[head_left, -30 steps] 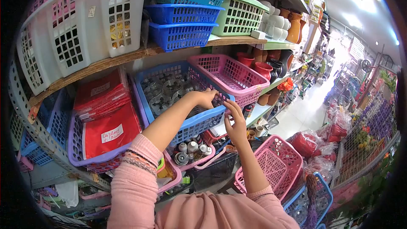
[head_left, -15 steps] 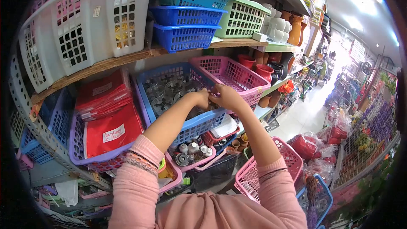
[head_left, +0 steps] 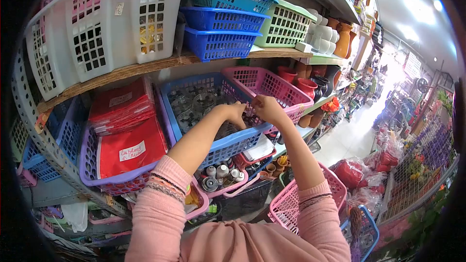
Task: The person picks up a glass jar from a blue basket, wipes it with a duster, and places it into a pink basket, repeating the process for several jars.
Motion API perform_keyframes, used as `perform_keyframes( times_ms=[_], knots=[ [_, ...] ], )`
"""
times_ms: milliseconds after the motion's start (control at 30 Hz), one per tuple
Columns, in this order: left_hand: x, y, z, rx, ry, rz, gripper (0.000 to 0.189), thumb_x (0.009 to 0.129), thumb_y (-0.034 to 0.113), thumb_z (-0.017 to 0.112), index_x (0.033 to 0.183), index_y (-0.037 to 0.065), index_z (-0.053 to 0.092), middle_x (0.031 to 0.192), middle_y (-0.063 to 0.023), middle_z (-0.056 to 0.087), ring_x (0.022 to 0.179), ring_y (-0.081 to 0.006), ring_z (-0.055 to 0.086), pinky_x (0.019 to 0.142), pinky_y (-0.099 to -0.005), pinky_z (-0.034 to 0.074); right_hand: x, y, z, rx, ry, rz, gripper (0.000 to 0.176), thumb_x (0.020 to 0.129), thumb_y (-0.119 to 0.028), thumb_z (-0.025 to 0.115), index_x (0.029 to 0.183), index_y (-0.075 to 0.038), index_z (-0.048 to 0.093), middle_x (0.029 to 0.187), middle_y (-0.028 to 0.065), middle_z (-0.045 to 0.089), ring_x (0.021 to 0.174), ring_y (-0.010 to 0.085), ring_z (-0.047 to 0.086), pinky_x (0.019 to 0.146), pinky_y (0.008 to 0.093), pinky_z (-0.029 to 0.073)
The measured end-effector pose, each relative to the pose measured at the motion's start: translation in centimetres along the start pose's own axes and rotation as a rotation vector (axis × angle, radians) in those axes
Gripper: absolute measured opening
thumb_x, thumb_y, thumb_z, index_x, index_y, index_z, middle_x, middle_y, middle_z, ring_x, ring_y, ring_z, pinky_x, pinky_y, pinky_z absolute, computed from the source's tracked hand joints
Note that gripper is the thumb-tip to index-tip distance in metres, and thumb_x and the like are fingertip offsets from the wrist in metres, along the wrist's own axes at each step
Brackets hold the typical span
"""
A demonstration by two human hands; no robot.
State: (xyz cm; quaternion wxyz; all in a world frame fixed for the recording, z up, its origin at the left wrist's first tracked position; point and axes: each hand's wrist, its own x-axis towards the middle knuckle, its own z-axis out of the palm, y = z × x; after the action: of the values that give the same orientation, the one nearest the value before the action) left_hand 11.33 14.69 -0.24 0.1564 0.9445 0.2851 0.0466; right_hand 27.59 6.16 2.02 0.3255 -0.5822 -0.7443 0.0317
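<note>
A blue basket [head_left: 221, 144] on the shelf contains several clear, round, see-through pieces with dark parts [head_left: 204, 101]. My left hand [head_left: 235, 115] reaches over its right-hand portion, with the fingers apart and pointing down among the contents. Close beside it, above the rim by the pink basket [head_left: 296, 102], my right hand [head_left: 268, 110] has its fingers curled together. Whatever they pinch is hidden. Small dark pieces show between the two hands, too small to name.
At left, a purple basket [head_left: 87, 180] holds red packets [head_left: 132, 148]. Stacked blue baskets [head_left: 221, 43] and a white basket [head_left: 109, 39] stand on the wooden shelf [head_left: 145, 68] above. Bottles [head_left: 222, 171] sit below. A pink basket [head_left: 286, 208] is low at right, near bagged red goods [head_left: 349, 170].
My hands have moved slightly apart; they were together at the fingertips before. The left fingers have opened and dipped toward the contents. The view has shifted a little.
</note>
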Motion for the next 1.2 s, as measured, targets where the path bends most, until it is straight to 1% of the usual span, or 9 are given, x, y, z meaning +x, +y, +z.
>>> perform_keyframes(
  times_ms=[100, 167, 267, 400, 500, 667, 833, 1100, 1200],
  knots=[
    [1.1, 0.2, 0.2, 0.120, -0.124, -0.043, 0.100, 0.052, 0.046, 0.082, 0.127, -0.009, 0.045, 0.122, -0.0263, 0.049, 0.115, -0.0362, 0.050, 0.097, -0.0384, 0.043, -0.2, -0.2, 0.0, 0.044, 0.109, 0.007, 0.018, 0.075, -0.010, 0.063, 0.089, 0.000, 0.067, 0.083, 0.0181, 0.067, 0.078, 0.0296, 0.066, 0.072, 0.0379, 0.050],
    [1.0, 0.0, 0.4, 0.097, -0.100, -0.024, 0.100, 0.052, 0.047, 0.082, 0.127, -0.008, 0.045, 0.122, -0.0264, 0.049, 0.115, -0.0362, 0.049, 0.097, -0.0381, 0.043, -0.4, -0.1, 0.0, -0.083, 0.055, -0.122, 0.018, 0.075, -0.013, 0.065, 0.089, -0.001, 0.068, 0.082, 0.0182, 0.067, 0.076, 0.0306, 0.066, 0.071, 0.0386, 0.050],
    [0.6, 0.6, -0.1, 0.073, -0.108, 0.000, 0.100, 0.053, 0.047, 0.082, 0.128, -0.008, 0.044, 0.124, -0.0267, 0.048, 0.117, -0.0364, 0.048, 0.098, -0.0379, 0.042, -0.6, -1.2, -0.5, -0.130, -0.087, -0.136, 0.020, 0.075, -0.017, 0.068, 0.089, -0.002, 0.069, 0.082, 0.0182, 0.067, 0.074, 0.0322, 0.065, 0.069, 0.0388, 0.050],
    [0.0, 0.6, -0.1, 0.035, -0.076, 0.011, 0.102, 0.054, 0.045, 0.081, 0.132, -0.006, 0.039, 0.131, -0.0271, 0.043, 0.121, -0.0369, 0.045, 0.103, -0.0374, 0.039, -0.3, -0.9, 0.0, -0.139, -0.048, -0.174, 0.023, 0.075, -0.020, 0.069, 0.088, -0.002, 0.069, 0.083, 0.0188, 0.067, 0.074, 0.0333, 0.065, 0.068, 0.0392, 0.050],
    [0.2, 0.6, -0.1, 0.017, -0.066, 0.039, 0.104, 0.055, 0.042, 0.081, 0.136, -0.003, 0.035, 0.135, -0.0261, 0.039, 0.125, -0.0368, 0.042, 0.106, -0.0374, 0.037, -0.5, -1.2, -0.2, -0.111, -0.057, -0.118, 0.025, 0.076, -0.025, 0.068, 0.088, -0.003, 0.068, 0.086, 0.0199, 0.066, 0.082, 0.0369, 0.063, 0.072, 0.0423, 0.049],
    [2.2, -1.3, 1.9, 0.041, -0.050, -0.001, 0.107, 0.054, 0.040, 0.082, 0.139, 0.000, 0.032, 0.138, -0.0252, 0.037, 0.128, -0.0364, 0.039, 0.107, -0.0379, 0.035, -0.6, -1.3, 0.0, -0.039, -0.026, -0.017, 0.025, 0.077, -0.024, 0.067, 0.088, -0.002, 0.067, 0.085, 0.0213, 0.065, 0.081, 0.0380, 0.063, 0.071, 0.0423, 0.048],
    [0.6, 0.4, 1.4, 0.006, -0.024, -0.025, 0.108, 0.054, 0.034, 0.083, 0.140, 0.001, 0.026, 0.138, -0.0253, 0.035, 0.128, -0.0371, 0.039, 0.107, -0.0387, 0.035, -0.7, -0.3, 0.8, -0.074, -0.003, -0.103, 0.022, 0.076, -0.019, 0.066, 0.089, -0.001, 0.068, 0.083, 0.0206, 0.066, 0.077, 0.0362, 0.064, 0.069, 0.0416, 0.049],
    [-0.5, 2.4, -0.3, 0.019, -0.117, -0.087, 0.102, 0.057, 0.028, 0.082, 0.140, 0.009, 0.026, 0.131, -0.0256, 0.041, 0.119, -0.0397, 0.048, 0.095, -0.0432, 0.045, -1.3, 0.5, 0.7, -0.204, -0.028, -0.118, 0.015, 0.071, -0.011, 0.065, 0.082, -0.002, 0.069, 0.074, 0.0192, 0.065, 0.072, 0.0363, 0.064, 0.066, 0.0413, 0.050],
    [-0.3, 2.7, -0.4, 0.041, -0.166, -0.139, 0.107, 0.055, 0.037, 0.083, 0.141, 0.010, 0.025, 0.139, -0.0250, 0.037, 0.126, -0.0382, 0.043, 0.102, -0.0427, 0.041, -1.6, 0.4, 0.7, -0.251, -0.041, -0.106, 0.014, 0.068, -0.009, 0.064, 0.080, -0.002, 0.070, 0.075, 0.0202, 0.064, 0.072, 0.0372, 0.063, 0.066, 0.0426, 0.051]
  ],
)
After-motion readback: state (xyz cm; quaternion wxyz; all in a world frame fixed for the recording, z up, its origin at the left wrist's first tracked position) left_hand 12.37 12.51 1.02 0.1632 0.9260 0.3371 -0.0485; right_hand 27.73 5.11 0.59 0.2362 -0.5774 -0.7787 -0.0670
